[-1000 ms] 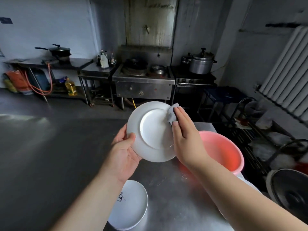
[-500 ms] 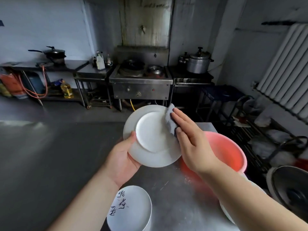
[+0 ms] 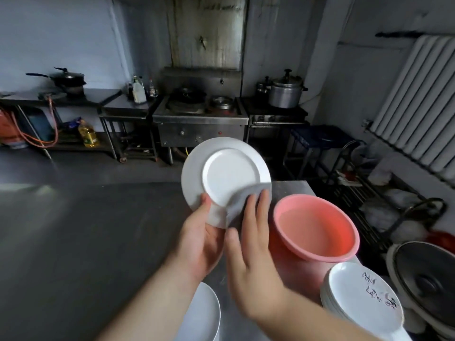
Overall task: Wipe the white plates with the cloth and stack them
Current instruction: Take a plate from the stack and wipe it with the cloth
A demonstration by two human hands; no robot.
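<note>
Head view, sole view: white plate (image 3: 222,178), held tilted above the steel desk (image 3: 86,242), its ringed underside toward the camera; left hand (image 3: 199,239), grip closed on the plate's lower rim, thumb on the near face, fingers hidden behind; right hand (image 3: 253,244), fingers straight and flat, pressing a grey cloth (image 3: 242,199) against the lower right rim, grip open in that sense; pink basin (image 3: 315,232), holding water, just right of the hands; stack of plates (image 3: 362,299) with dark writing, at lower right beside the basin; a further white plate (image 3: 204,316) on the desk under the forearms, likely the wiped pile; stove (image 3: 199,114) and pots well behind. Step in hand, as judged: wiping the rim of the underside; done well by keeping the cloth spread under flat fingers, turning the plate in the left grip so the whole rim passes beneath, holding the rim firmly since wet glaze may slip, then checking both faces before stacking.
</note>
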